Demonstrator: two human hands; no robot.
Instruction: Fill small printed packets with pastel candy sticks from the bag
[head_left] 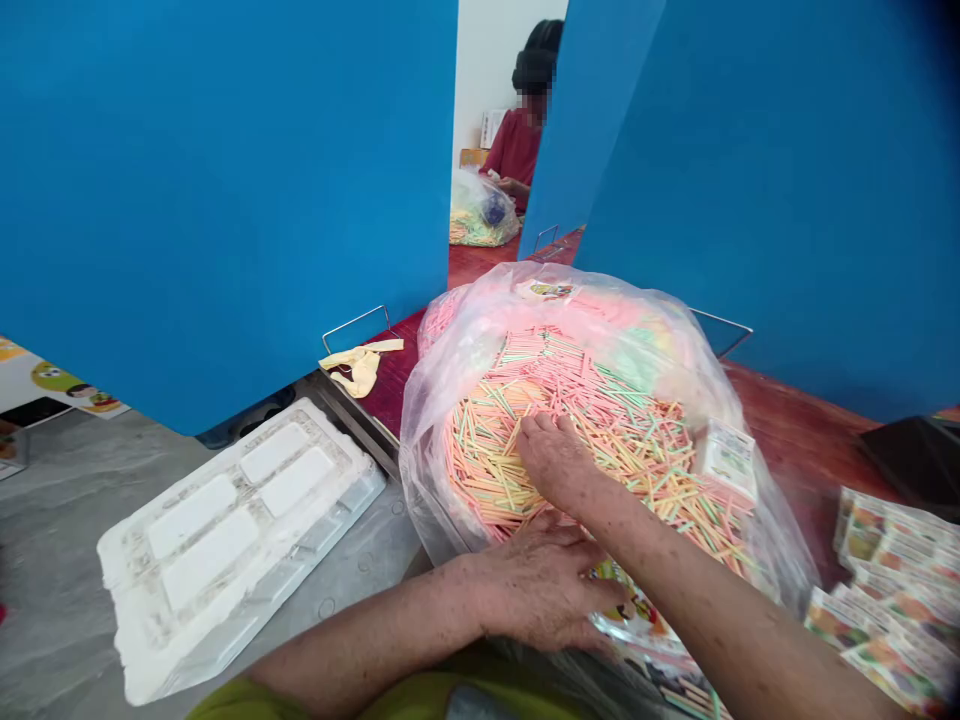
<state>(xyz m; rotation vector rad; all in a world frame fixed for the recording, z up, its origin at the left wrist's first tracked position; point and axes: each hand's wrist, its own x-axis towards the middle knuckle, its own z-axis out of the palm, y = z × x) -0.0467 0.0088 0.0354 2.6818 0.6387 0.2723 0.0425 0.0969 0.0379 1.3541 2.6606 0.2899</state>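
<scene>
Sticks [637, 440] of pink, yellow and green fill the clear bag [421, 440], directly below the fingers of the right hand [559, 460], their long axes crossing in many directions. This hand is nearer the bag's middle; the left hand [544, 590] lies at its near edge, beside a printed packet [646, 622]. Whether either one grips something, I cannot tell. Small white box [727, 460], near the bag's right edge, carries a label too small for reading.

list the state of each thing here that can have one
Plastic bag, open and filled
Sticks, loose and heaped
White foam slab, lying flat, smudged
Cream cloth-like item, crumpled
Printed packets, piled, overlapping
Blue panels, standing
Right hand, resting on the sticks
Left hand, fingers spread
</scene>
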